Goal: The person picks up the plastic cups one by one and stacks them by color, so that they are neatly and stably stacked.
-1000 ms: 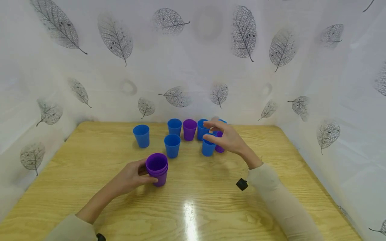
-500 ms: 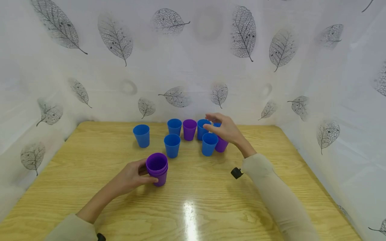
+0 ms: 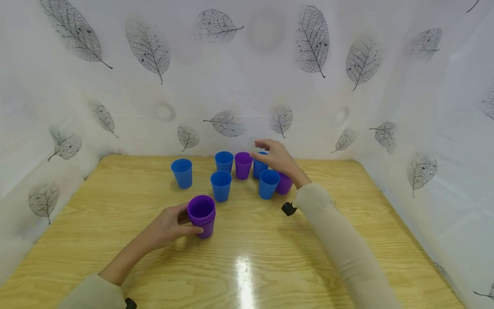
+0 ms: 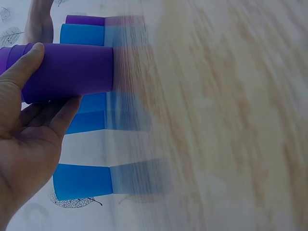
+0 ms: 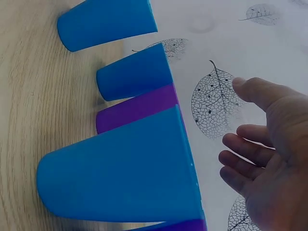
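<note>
My left hand (image 3: pixel 170 227) grips a stack of nested purple cups (image 3: pixel 206 228) upright at the table's middle left. Thumb and fingers wrap its sides in the left wrist view, where the stack (image 4: pixel 72 70) looks sideways. My right hand (image 3: pixel 277 158) hovers above the back row, fingers spread and holding nothing. Below it are a blue cup (image 3: pixel 259 171) and, just left, a purple cup (image 3: pixel 242 166). A nearer blue cup (image 3: pixel 268 185) partly covers another purple cup (image 3: pixel 284 183). In the right wrist view my right hand (image 5: pixel 269 144) is apart from the cups' rims.
Further blue cups stand left: one at the back (image 3: pixel 224 162), one nearer (image 3: pixel 221 187), one at far left (image 3: pixel 182 174). The wooden table (image 3: pixel 293 266) ends at a white leaf-patterned sheet (image 3: pixel 247 86) behind and on both sides.
My right hand has moved left and farther back, from over the right-hand cups to above the back row. The left hand and the purple stack have stayed put.
</note>
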Demonstrator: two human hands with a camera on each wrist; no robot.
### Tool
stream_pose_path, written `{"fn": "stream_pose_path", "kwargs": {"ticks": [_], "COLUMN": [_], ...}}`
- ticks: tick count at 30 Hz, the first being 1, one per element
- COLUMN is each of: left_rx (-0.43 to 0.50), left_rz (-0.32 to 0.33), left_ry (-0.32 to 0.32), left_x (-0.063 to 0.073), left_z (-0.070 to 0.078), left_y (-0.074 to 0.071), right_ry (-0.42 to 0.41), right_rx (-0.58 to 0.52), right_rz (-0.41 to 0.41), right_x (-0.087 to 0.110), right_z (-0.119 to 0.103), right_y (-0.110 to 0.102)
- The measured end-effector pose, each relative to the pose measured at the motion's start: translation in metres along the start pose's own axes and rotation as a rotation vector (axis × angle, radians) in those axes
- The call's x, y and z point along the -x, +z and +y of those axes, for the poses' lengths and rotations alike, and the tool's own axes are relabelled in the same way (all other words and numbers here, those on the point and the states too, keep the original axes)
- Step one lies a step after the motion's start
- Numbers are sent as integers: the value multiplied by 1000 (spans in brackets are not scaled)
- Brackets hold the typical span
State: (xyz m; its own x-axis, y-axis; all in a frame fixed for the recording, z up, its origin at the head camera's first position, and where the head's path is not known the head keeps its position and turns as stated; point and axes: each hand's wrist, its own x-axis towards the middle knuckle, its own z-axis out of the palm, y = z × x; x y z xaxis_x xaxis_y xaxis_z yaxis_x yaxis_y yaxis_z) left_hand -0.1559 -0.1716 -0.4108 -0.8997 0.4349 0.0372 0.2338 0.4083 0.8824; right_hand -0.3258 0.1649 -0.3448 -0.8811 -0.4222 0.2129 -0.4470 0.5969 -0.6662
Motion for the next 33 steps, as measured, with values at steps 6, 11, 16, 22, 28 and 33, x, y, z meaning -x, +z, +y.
{"fn": "stream_pose_path", "kwargs": {"ticks": [6, 11, 16, 22, 28, 33], "left_rx": [0, 12, 13, 12, 12, 14], "left_rz": [-1, -3, -8, -3, -1, -4], "left_ry": [-2, 0, -3, -17, -16, -34], "left_x": [0, 0, 0, 0, -1, 0], "left_z": [1, 4, 3, 1, 1, 0], "left_y": [0, -1, -1, 0, 0, 0], "right_ry": [37, 43, 61, 68, 57, 46], "right_rx": [58, 104, 113, 121, 174, 218], "right_rz": [-47, -111, -153, -175, -177, -167], "right_x": [-13, -20, -22, -25, -25, -26], "right_z": [0, 0, 3, 8, 7, 7], "right_y": [8, 12, 19, 24, 28, 31]}}
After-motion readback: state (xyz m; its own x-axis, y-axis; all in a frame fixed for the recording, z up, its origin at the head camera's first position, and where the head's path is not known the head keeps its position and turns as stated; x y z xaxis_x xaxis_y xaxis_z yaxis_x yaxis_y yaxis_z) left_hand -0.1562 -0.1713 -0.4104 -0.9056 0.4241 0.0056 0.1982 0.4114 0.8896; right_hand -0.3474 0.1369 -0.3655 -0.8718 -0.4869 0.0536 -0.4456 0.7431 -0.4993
